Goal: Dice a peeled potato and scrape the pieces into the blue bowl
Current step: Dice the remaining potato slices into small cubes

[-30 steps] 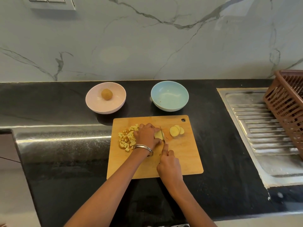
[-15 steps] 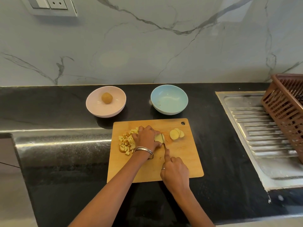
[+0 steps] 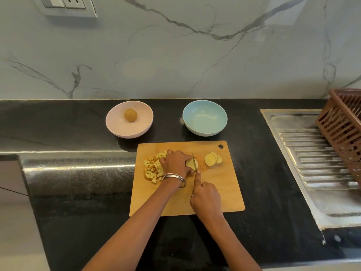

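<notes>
The peeled pale-yellow potato chunk (image 3: pixel 191 163) lies on the rectangular wooden cutting board (image 3: pixel 220 184), near the board's middle, and we see it only in part, since the left hand (image 3: pixel 174 163) covers its left side. We count two hands, one knife, one board, two bowls, one brown slatted plastic basket (image 3: pixel 343 132), and one steel sink drainboard (image 3: pixel 314 159).

To the right of the chunk, apart from it, we count three round potato slices (image 3: pixel 213 159), overlapping one another. To the left lies a heap of small diced potato cubes (image 3: pixel 153 169), too many and too small for us to count.

The round light-blue bowl (image 3: pixel 205 132) stands on the black stone tabletop (image 3: pixel 82 192) behind the board; we see no potato pieces in it. The round pale-pink bowl (image 3: pixel 117 126) stands to its left, well apart, and holds one brown round potato (image 3: pixel 130 114).

Our left hand's fingers curl over the chunk and hold it down; a metal bangle (image 3: pixel 173 178) sits on that wrist. The right hand (image 3: pixel 206 198) grips the knife's handle, which is hidden within it, with its forefinger stretched along the back of the thin knife blade (image 3: pixel 194 162). The blade stands edge-down on the chunk, just beside the left fingertips.
</notes>
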